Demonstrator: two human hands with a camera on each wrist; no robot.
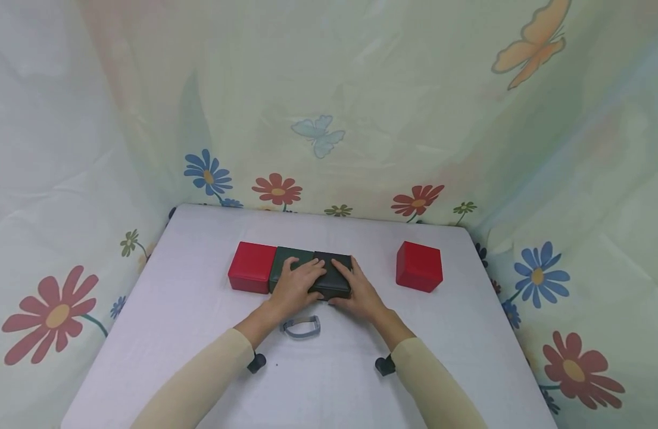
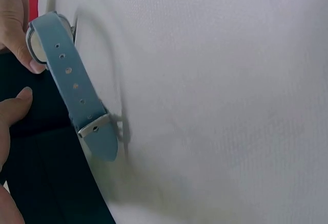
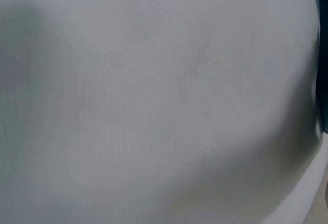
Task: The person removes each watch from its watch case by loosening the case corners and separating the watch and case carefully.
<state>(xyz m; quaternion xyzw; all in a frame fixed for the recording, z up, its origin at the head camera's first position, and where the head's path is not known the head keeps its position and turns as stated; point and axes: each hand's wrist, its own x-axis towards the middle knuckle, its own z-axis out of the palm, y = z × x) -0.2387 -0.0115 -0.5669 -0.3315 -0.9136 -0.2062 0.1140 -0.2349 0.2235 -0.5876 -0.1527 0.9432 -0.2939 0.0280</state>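
Observation:
A black box [image 1: 333, 280] stands at the right end of a row on the table. Against its left side sits a dark green box [image 1: 302, 255]. My left hand [image 1: 292, 290] lies over the seam between these two, its thumb at the black box's front edge and fingertips on top. From the right, my right hand [image 1: 364, 296] grips the black box, thumb in front, fingers over its top and side. Nearer than the boxes, a watch with a light blue strap [image 2: 72, 75] lies buckled into a loop. The right wrist view hardly shows the right hand.
One red box [image 1: 252, 265] adjoins the green box on the left. Another red box [image 1: 418, 266] stands apart at the right, turned at an angle. The white-covered table [image 1: 329, 381] is enclosed by a flower-printed curtain [image 1: 382, 137] at back and sides.

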